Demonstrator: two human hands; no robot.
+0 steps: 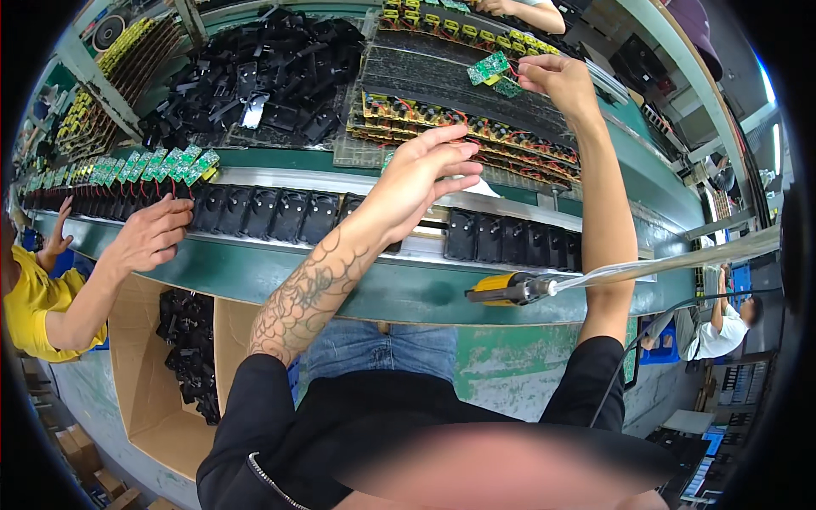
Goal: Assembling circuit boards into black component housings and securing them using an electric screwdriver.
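My right hand (557,83) is raised at the far right, its fingers pinching the red wires of a green circuit board (489,68). The board hangs tilted over a stack of black trays. My left hand (422,180) hovers above the rail, fingers stretched out with nothing visible in them. Beneath that hand runs a row of black plastic housings (289,214), with a gap near my wrist; more housings (501,236) stand to its right. Behind the left hand, a tray of yellow-and-black circuit boards (489,126) shows red wires.
A heap of black plastic parts (255,76) lies at the back left. A yellow-and-black tool (506,290) with a cable lies across the bench's front. To my left, a co-worker's hand (153,234) is by wired green boards (136,166). A carton (140,374) holds black parts.
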